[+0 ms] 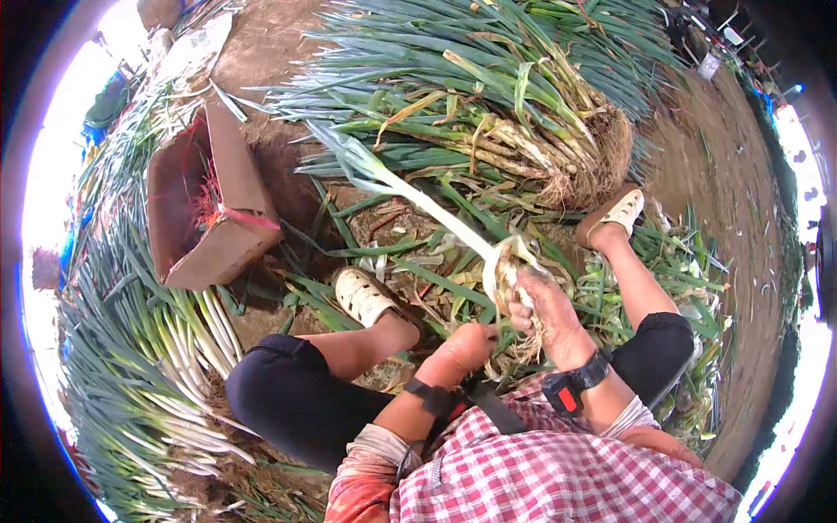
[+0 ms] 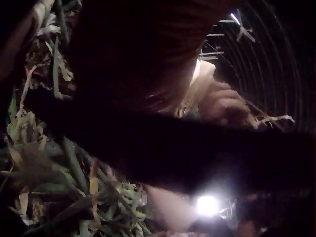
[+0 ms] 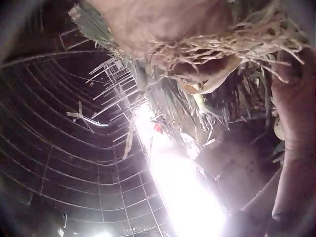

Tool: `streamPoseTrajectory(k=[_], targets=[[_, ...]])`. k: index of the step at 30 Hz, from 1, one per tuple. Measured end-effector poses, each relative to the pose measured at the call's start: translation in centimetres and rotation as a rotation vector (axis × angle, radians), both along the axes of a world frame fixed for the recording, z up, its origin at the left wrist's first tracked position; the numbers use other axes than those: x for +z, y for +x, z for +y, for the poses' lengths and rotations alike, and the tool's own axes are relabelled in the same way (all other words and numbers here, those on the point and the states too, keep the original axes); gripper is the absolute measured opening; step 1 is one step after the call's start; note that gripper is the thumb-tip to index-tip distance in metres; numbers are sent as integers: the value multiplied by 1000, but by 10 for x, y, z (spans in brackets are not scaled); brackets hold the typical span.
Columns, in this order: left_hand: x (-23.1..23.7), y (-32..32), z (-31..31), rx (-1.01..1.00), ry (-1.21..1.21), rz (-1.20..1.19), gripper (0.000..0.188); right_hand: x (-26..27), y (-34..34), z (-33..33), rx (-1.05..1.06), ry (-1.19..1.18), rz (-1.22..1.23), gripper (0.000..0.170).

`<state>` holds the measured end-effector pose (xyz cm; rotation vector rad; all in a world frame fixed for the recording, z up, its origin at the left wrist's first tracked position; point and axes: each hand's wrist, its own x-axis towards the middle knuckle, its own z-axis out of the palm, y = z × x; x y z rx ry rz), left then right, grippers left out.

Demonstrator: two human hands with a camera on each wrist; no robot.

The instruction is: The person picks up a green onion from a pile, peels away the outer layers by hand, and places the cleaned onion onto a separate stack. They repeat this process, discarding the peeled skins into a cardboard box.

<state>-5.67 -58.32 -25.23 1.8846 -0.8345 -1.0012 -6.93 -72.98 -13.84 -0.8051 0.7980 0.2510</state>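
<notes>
In the head view my right hand (image 1: 549, 318) grips a green onion (image 1: 436, 212) near its root end. The white stalk points up and left, with its green leaves at the far end. Loosened, papery outer leaves (image 1: 503, 270) bunch around the base, and stringy roots (image 3: 217, 52) hang beside the palm in the right wrist view. My left hand (image 1: 471, 346) is just left of the roots, its fingers curled at a thin strip of outer leaf that runs down from the onion. Shadow hides most of the left fingers in the left wrist view.
A large heap of unpeeled green onions (image 1: 523, 131) lies ahead, roots toward the right. White-stalked onions (image 1: 187, 349) are piled at the left, near an open cardboard box (image 1: 240, 196) with red twine (image 1: 209, 196). Leaf scraps (image 1: 436, 270) cover the ground between the feet.
</notes>
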Motion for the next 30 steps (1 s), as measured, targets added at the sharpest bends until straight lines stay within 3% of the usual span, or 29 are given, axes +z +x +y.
streamPoseTrajectory(k=[2, 4, 6, 8, 12, 14, 16, 17, 18, 20, 22, 24, 25, 26, 28, 30], targets=[[-19, 18, 14, -64, 97, -49, 18, 1, -6, 2, 53, 43, -5, 25], [-38, 42, 28, 222, 429, -263, 22, -2, -16, 6, 55, 74, 5, 27], [-31, 74, 36, 881, 143, 95, 30, -2, -29, 7, 92, 129, 13, 27], [6, 93, 25, 1365, -594, 962, 28, -2, -37, 10, 84, 333, 54, 27], [17, 109, 25, 1155, -1157, 1362, 28, -2, -51, 17, 137, 476, 89, 26], [11, 106, 27, 1101, -1278, 1498, 24, -3, -55, 18, 138, 537, 79, 26], [-10, 102, 27, 1281, -1236, 1600, 19, -3, -55, 18, 141, 571, 66, 26], [0, 98, 26, 1195, -1275, 1679, 18, -3, -55, 20, 130, 607, 57, 26], [8, 95, 22, 1197, -1272, 1678, 18, -2, -54, 22, 123, 626, 53, 25], [25, 88, 13, 1317, -1049, 1358, 20, 2, -48, 24, 128, 621, 31, 26], [36, 90, 12, 1397, -1006, 1351, 23, 4, -46, 25, 141, 596, 14, 26], [30, 96, 20, 1254, -1344, 1484, 21, 3, -45, 25, 134, 642, 4, 26], [18, 96, 29, 1120, -1360, 1316, 21, 2, -45, 24, 135, 655, 2, 27], [20, 99, 29, 1120, -1361, 1314, 21, 2, -45, 24, 137, 668, 0, 27], [24, 105, 26, 1298, -1095, 1263, 18, 2, -46, 24, 153, 646, 15, 27], [34, 106, 23, 1376, -1019, 1230, 18, 1, -47, 24, 156, 615, 27, 26]])
